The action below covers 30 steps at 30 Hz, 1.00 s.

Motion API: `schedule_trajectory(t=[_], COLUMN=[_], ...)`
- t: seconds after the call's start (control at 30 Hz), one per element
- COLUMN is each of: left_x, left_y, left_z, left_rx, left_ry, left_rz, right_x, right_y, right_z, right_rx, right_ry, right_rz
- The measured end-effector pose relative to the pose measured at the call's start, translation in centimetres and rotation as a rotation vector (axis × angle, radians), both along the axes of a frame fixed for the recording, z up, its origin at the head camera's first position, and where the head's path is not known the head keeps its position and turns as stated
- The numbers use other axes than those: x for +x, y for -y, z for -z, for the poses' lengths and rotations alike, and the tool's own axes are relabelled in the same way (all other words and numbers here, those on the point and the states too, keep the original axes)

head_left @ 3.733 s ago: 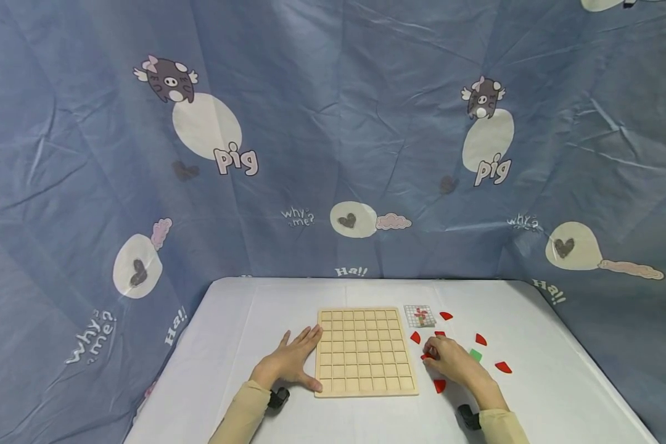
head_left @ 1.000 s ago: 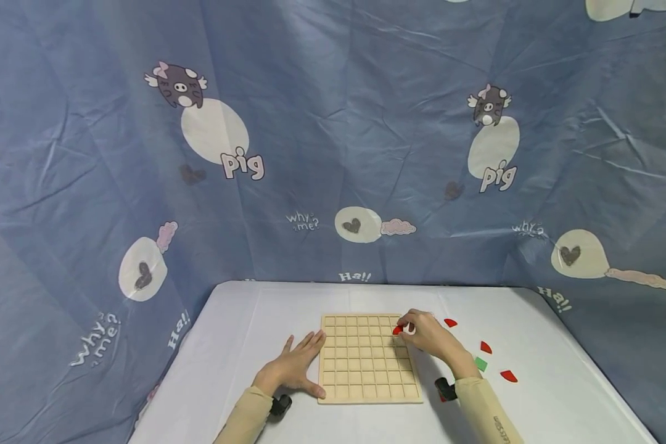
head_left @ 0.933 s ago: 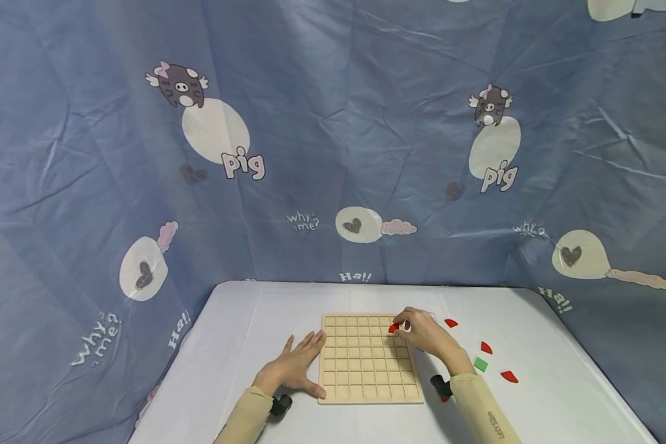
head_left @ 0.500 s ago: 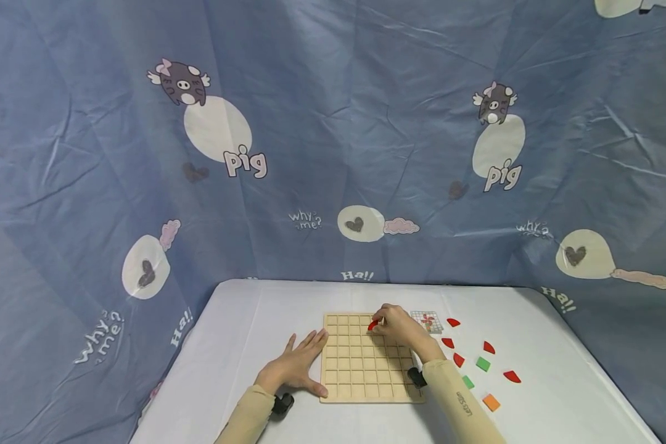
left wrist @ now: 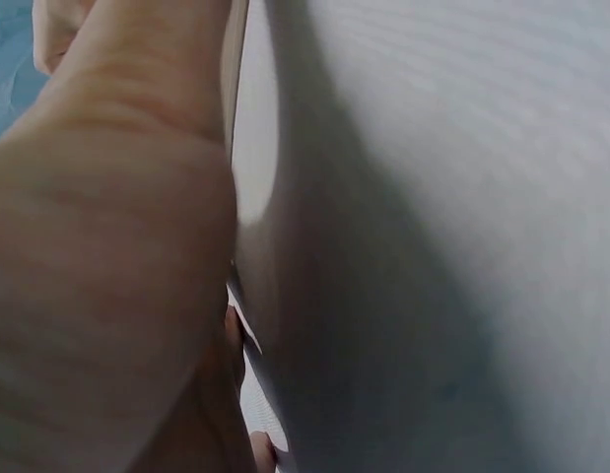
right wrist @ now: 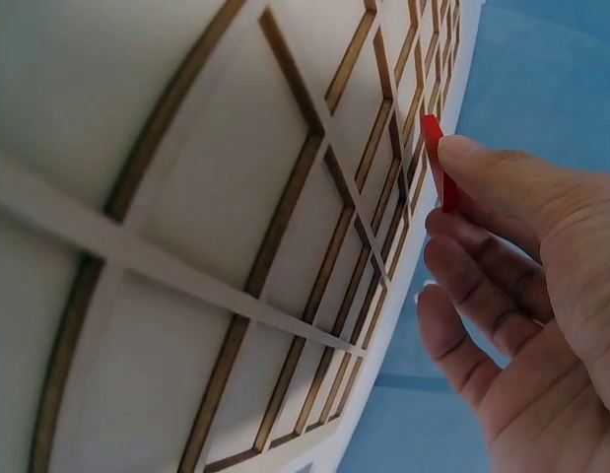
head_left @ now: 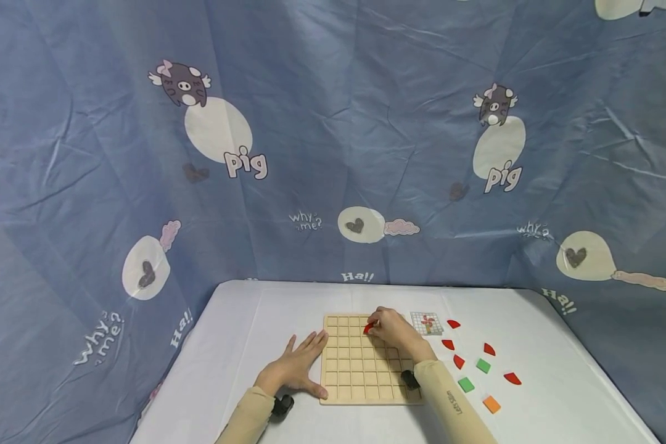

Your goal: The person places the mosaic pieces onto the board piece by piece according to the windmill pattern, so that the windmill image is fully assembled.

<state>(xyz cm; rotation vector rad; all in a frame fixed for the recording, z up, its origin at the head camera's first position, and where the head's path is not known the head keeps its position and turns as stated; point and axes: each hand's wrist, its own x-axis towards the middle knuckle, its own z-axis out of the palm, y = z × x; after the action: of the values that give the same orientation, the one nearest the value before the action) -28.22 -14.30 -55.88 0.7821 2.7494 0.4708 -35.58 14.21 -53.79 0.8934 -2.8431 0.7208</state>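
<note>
My right hand point(head_left: 391, 327) pinches a red quarter-circle tile point(head_left: 368, 328) between thumb and fingertips, over the far part of a wooden grid board point(head_left: 361, 373). In the right wrist view the red tile point(right wrist: 441, 163) stands edge-on between thumb and index finger, near the board's ridges point(right wrist: 255, 305); whether it touches them I cannot tell. My left hand point(head_left: 294, 367) lies spread on the white table, with fingertips and thumb against the board's left edge. The left wrist view holds mostly the forearm and wrist point(left wrist: 117, 227) beside the white cloth.
A small grid card with a red flower pattern point(head_left: 427, 323) lies right of the board. Loose red quarter-circle tiles point(head_left: 459, 361), green squares point(head_left: 483, 365) and an orange square point(head_left: 491, 404) are scattered over the table's right side. A blue patterned curtain point(head_left: 333, 142) hangs behind.
My right hand has picked up a red quarter-circle tile from the right of the board and carried it left over the far rows. The left hand keeps its place at the board's edge.
</note>
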Motion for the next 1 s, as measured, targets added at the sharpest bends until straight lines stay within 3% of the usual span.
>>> schedule_trajectory(t=[0.5,1.0], left_x=[0.14,0.04], left_y=[0.01,-0.04], left_z=[-0.17,-0.14], left_rx=[0.001,-0.007], left_ry=[-0.003,-0.002], left_rz=[0.006,0.006], right_x=[0.22,0.57], right_y=[0.43,0.37], right_z=[0.30,0.35], right_rx=[0.047,0.020], right_ry=[0.026,0.038], right_rz=[0.021,0.009])
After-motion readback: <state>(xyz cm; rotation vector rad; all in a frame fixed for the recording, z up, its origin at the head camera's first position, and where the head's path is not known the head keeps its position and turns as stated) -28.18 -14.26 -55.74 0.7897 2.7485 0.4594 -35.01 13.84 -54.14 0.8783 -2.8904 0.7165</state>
